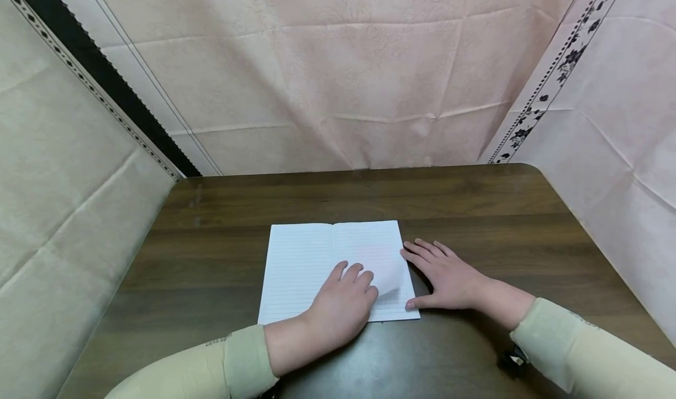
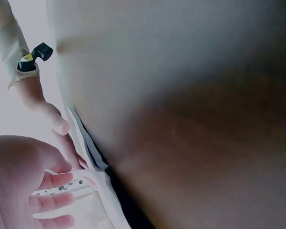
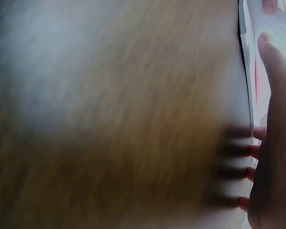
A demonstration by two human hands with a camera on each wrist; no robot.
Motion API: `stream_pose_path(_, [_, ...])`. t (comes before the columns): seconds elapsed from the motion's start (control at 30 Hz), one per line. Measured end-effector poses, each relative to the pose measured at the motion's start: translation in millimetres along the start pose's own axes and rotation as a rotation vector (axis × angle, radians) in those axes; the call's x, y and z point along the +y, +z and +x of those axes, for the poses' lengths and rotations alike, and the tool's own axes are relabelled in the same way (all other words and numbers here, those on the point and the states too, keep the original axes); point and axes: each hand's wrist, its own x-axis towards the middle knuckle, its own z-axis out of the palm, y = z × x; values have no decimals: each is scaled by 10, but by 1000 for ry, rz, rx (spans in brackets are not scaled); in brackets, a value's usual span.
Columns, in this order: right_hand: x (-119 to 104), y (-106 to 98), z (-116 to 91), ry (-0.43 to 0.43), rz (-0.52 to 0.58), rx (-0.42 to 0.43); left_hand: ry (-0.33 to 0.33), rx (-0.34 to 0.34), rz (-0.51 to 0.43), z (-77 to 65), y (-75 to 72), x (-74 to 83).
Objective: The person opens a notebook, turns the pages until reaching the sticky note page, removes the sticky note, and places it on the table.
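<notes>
An open lined notebook (image 1: 296, 270) lies on the wooden table. My left hand (image 1: 343, 305) is over the lower middle of its right page, palm down, fingers loosely bent. Beside its thumb side, part of a leaf (image 1: 388, 276) bows up and casts a small shadow. In the left wrist view the left hand (image 2: 19, 181) shows thumb and fingertips near each other, with no paper visibly pinched. My right hand (image 1: 449, 279) has its fingers spread, fingertips and thumb at the notebook's right edge. The right wrist view shows the right thumb (image 3: 274, 62) over the page edge.
The brown wooden table (image 1: 200, 281) extends around the notebook. Pale cloth hangs (image 1: 338, 94) stand behind it and along both sides. A small black device (image 1: 513, 361) sits at the right sleeve's cuff.
</notes>
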Motion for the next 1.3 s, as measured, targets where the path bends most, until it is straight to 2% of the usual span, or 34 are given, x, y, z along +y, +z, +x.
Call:
stream_pose_path(0.37, [-6, 19, -6, -9, -7, 31, -66, -43, -50, 9, -61, -62])
stream_pose_path(0.73, [-1, 56, -24, -4, 16, 23, -126, -72, -73, 15, -49, -70])
stream_pose_path(1.0, [-1, 52, -21, 24, 21, -7, -178, 7, -131, -14, -168, -158])
stream_pose_path(1.3, [-15, 37, -17, 8, 11, 6, -288, 109, -153, -100, -392, -433])
